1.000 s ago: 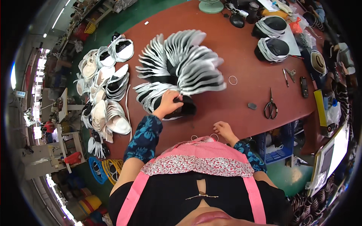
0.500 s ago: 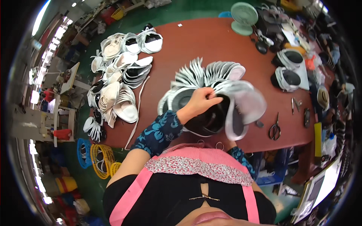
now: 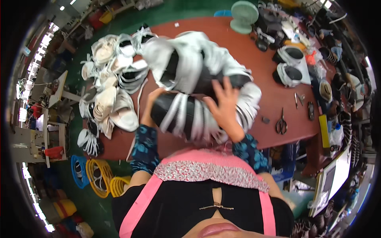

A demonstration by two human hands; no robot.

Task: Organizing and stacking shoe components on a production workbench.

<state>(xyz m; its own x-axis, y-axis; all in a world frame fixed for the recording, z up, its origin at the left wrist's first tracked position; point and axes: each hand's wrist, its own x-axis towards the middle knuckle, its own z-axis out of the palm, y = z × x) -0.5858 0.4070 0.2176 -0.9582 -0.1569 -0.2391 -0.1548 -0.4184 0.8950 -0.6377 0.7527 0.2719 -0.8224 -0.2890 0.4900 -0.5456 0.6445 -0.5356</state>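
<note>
In front of me is a large, motion-blurred mass of white and black shoe pieces [image 3: 188, 63], stacked in bundles. The near bundle of shoe pieces [image 3: 162, 111] shows black faces with pale straps or edges across them. At its left side, my left hand [image 3: 151, 106] grips the edge, its fingertips partly hidden by the pieces. My right hand [image 3: 227, 108] lies against the right part of the mass, fingers spread and palm down. More white layered pieces [image 3: 249, 99] fan out beside the right hand.
Piles of white shoe pieces [image 3: 113, 85] line the table's left side. Scissors [image 3: 281, 123], a small dark block [image 3: 265, 119] and two black-and-white bundles [image 3: 289, 74] lie to the right. A green fan [image 3: 243, 16] stands at the far edge. Yellow baskets [image 3: 99, 176] sit below left.
The bundles have been turned over and pushed away from me, to the left. My left hand has moved left to their side; my right hand has come up from below onto them.
</note>
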